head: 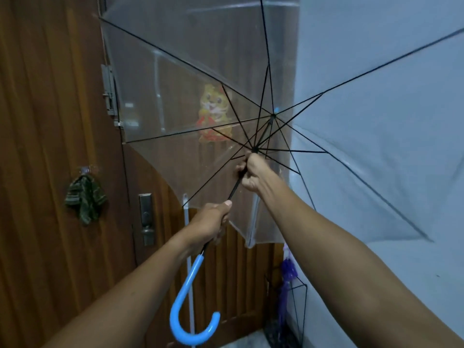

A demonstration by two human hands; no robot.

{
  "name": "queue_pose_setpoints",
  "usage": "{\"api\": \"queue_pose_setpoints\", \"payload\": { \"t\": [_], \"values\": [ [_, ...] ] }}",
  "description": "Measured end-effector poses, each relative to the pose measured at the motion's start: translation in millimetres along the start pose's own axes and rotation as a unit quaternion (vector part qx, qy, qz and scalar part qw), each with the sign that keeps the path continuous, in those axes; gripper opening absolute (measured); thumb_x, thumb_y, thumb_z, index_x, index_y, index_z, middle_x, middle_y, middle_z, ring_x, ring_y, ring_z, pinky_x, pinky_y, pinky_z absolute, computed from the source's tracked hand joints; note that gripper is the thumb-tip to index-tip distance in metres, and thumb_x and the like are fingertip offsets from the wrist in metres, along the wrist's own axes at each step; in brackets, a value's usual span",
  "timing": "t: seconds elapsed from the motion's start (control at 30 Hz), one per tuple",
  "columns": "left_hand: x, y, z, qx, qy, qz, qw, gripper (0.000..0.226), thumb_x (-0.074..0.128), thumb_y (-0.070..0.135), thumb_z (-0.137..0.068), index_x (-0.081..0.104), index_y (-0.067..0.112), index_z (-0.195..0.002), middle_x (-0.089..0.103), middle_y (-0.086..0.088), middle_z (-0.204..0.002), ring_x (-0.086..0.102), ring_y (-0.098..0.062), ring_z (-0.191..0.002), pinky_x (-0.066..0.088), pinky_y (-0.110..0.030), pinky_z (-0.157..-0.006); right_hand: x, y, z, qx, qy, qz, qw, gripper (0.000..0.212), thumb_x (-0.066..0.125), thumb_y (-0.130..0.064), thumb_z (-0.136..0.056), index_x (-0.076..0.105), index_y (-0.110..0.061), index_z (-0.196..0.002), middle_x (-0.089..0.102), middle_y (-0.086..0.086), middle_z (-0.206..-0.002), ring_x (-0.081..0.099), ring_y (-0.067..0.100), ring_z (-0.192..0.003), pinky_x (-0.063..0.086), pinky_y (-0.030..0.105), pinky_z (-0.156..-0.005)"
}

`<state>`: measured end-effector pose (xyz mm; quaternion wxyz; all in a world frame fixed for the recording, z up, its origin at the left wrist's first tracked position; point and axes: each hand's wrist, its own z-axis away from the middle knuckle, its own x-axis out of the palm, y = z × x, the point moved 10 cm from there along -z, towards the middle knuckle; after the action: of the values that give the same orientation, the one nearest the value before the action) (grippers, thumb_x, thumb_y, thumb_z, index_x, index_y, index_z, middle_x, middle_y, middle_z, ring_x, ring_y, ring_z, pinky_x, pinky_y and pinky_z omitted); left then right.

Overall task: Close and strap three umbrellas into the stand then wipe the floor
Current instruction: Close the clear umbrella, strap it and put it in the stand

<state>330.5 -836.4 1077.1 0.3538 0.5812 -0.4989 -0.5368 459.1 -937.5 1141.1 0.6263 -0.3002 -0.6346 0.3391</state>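
Note:
A clear umbrella with black ribs is spread open in front of me, its canopy facing the door and wall. My left hand grips the black shaft just above the blue hooked handle. Higher on the shaft, my right hand is closed around it just below the runner, where the ribs meet. A black wire umbrella stand sits on the floor at the lower right, with a folded purple umbrella standing in it.
A brown wooden door with a metal lock and knob fills the left. A green cloth hangs from a hook on it. A cartoon sticker shows through the canopy. A pale wall is on the right.

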Motion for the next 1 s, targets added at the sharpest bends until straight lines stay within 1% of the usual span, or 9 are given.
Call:
{"api": "queue_pose_setpoints", "payload": {
  "t": [0.13, 0.23, 0.33, 0.43, 0.53, 0.7, 0.8, 0.9, 1.0],
  "values": [
    [4, 15, -9, 0.025, 0.027, -0.027, 0.999, 0.050, 0.038, 0.030, -0.106, 0.037, 0.017, -0.058, 0.028, 0.001, -0.043, 0.023, -0.009, -0.029, 0.020, -0.017, -0.034, 5, 42, 11, 0.071, -0.060, -0.028, 0.995, 0.041, 0.029, -0.024, -0.109, 0.033, -0.019, -0.069, 0.023, -0.005, -0.038, 0.018, 0.007, -0.024, 0.013, 0.011, -0.027],
    [11, 5, -11, 0.017, 0.014, -0.049, 0.999, 0.050, 0.042, 0.034, -0.104, 0.043, 0.016, -0.057, 0.031, -0.002, -0.045, 0.026, -0.011, -0.031, 0.022, -0.019, -0.036, -11, 35, 4, 0.021, -0.016, -0.023, 0.999, 0.038, 0.023, -0.021, -0.109, 0.037, -0.023, -0.074, 0.020, -0.008, -0.037, 0.014, 0.005, -0.024, 0.011, 0.011, -0.027],
    [14, -12, -10, -0.037, 0.014, -0.011, 0.999, 0.052, 0.049, 0.042, -0.100, 0.057, 0.014, -0.057, 0.043, -0.003, -0.046, 0.038, -0.013, -0.033, 0.029, -0.022, -0.041, -25, 24, -2, -0.006, 0.014, -0.005, 1.000, 0.038, 0.020, -0.014, -0.106, 0.036, -0.023, -0.073, 0.022, -0.009, -0.034, 0.015, 0.004, -0.025, 0.011, 0.011, -0.026],
    [26, -28, 12, -0.073, -0.053, 0.028, 0.996, 0.050, 0.046, 0.042, -0.101, 0.065, 0.011, -0.067, 0.051, -0.004, -0.048, 0.048, -0.016, -0.038, 0.037, -0.023, -0.043, -39, -1, -4, -0.025, 0.035, 0.012, 0.999, 0.035, 0.020, -0.010, -0.104, 0.033, -0.022, -0.074, 0.022, -0.010, -0.034, 0.015, 0.004, -0.025, 0.011, 0.012, -0.026],
    [39, -40, 36, -0.072, -0.094, 0.031, 0.993, 0.049, 0.039, 0.039, -0.105, 0.058, 0.009, -0.071, 0.050, -0.004, -0.050, 0.047, -0.018, -0.041, 0.039, -0.024, -0.045, -50, -20, -3, -0.036, 0.045, 0.030, 0.998, 0.035, 0.020, -0.011, -0.105, 0.038, -0.023, -0.077, 0.021, -0.009, -0.038, 0.015, 0.005, -0.028, 0.011, 0.014, -0.029],
    [38, -41, 32, -0.015, -0.011, 0.070, 0.997, 0.047, 0.031, 0.036, -0.107, 0.040, 0.015, -0.067, 0.030, 0.000, -0.046, 0.027, -0.013, -0.036, 0.023, -0.024, -0.043, -45, -27, 6, -0.055, 0.033, 0.044, 0.997, 0.042, 0.021, -0.014, -0.107, 0.030, -0.022, -0.067, 0.022, -0.008, -0.038, 0.015, 0.006, -0.027, 0.013, 0.014, -0.030],
    [39, -38, 32, -0.013, -0.005, 0.061, 0.998, 0.046, 0.030, 0.036, -0.107, 0.040, 0.016, -0.067, 0.029, 0.000, -0.049, 0.027, -0.012, -0.038, 0.024, -0.024, -0.042, -48, -19, 8, -0.033, 0.041, 0.066, 0.996, 0.038, 0.024, -0.023, -0.109, 0.039, -0.020, -0.075, 0.028, -0.006, -0.048, 0.022, 0.007, -0.033, 0.022, 0.017, -0.032],
    [39, -30, 25, -0.017, 0.021, 0.068, 0.997, 0.047, 0.032, 0.035, -0.107, 0.039, 0.016, -0.064, 0.029, 0.001, -0.048, 0.027, -0.012, -0.036, 0.023, -0.023, -0.043, -44, -5, 19, -0.020, 0.026, 0.128, 0.991, 0.041, 0.029, -0.029, -0.110, 0.042, -0.018, -0.073, 0.039, -0.002, -0.050, 0.042, 0.012, -0.046, 0.044, 0.024, -0.044],
    [35, -25, 15, -0.018, 0.049, 0.065, 0.997, 0.048, 0.032, 0.034, -0.107, 0.038, 0.017, -0.063, 0.028, 0.000, -0.045, 0.027, -0.013, -0.035, 0.022, -0.024, -0.044, -36, 16, 29, 0.007, -0.010, 0.168, 0.986, 0.043, 0.028, -0.033, -0.110, 0.039, -0.021, -0.070, 0.050, -0.003, -0.052, 0.058, 0.017, -0.061, 0.042, 0.029, -0.060]
  ]
}}
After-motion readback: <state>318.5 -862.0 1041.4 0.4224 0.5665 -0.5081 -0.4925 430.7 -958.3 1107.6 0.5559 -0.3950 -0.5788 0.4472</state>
